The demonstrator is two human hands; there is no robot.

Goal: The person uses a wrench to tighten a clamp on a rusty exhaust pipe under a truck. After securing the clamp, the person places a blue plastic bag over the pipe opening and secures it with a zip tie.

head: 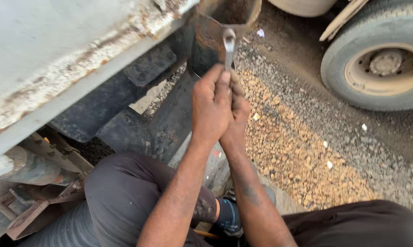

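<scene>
Both the left hand (209, 107) and right hand (238, 114) clasp fingers around an upright spanner (228, 45); rusty pipe (209, 41) behind.

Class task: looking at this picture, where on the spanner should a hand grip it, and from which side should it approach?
Grip the spanner by its lower shank, coming from below. Its ring end points up and away, so the near end offers leverage. Both the left hand and right hand wrap it there.

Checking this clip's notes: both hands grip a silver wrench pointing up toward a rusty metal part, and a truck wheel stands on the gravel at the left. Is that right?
Not quite. The head view shows the truck wheel at the right. The rest holds: left hand and right hand grip the silver wrench, pointing up at the rusty metal part.
</scene>
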